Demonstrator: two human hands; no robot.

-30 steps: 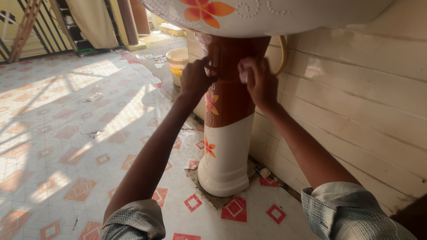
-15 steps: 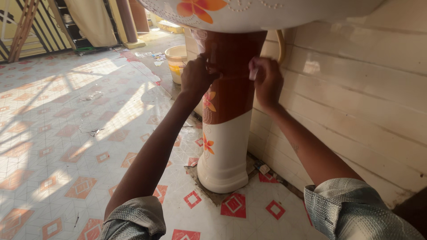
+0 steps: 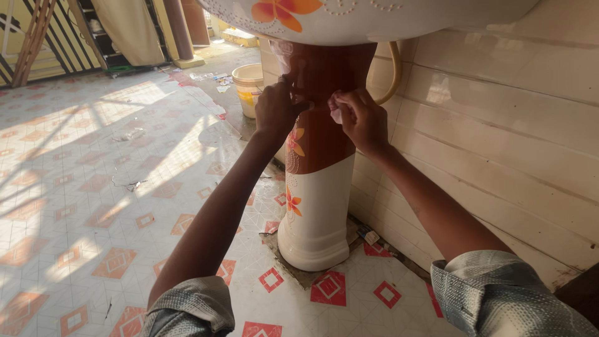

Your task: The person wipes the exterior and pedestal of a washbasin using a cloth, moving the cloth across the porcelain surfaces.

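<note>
Two hands meet at the upper part of a washbasin pedestal, whose top half is glossy brown and lower half cream, with orange flower prints down its left edge. Left hand: fingers curled together and pressed against the pedestal's left side, thumb and forefinger pinched on something too small to identify. Right hand: fingers closed around a small pale wad, held against the brown front of the pedestal just beside the left hand. Whether the wad is cloth, tape or paper cannot be told. Both sleeves are grey, rolled above the elbow.

Overhead, basin: white underside, orange flower decal, dotted scroll pattern. Tan hose loops behind the pedestal against the cream panelled wall.

Pedestal foot sits in a rough patch of the floor, which is white tile with red and orange square motifs. Cream bucket with a yellow patch on its side stands well behind the pedestal, near scattered small scraps.
</note>
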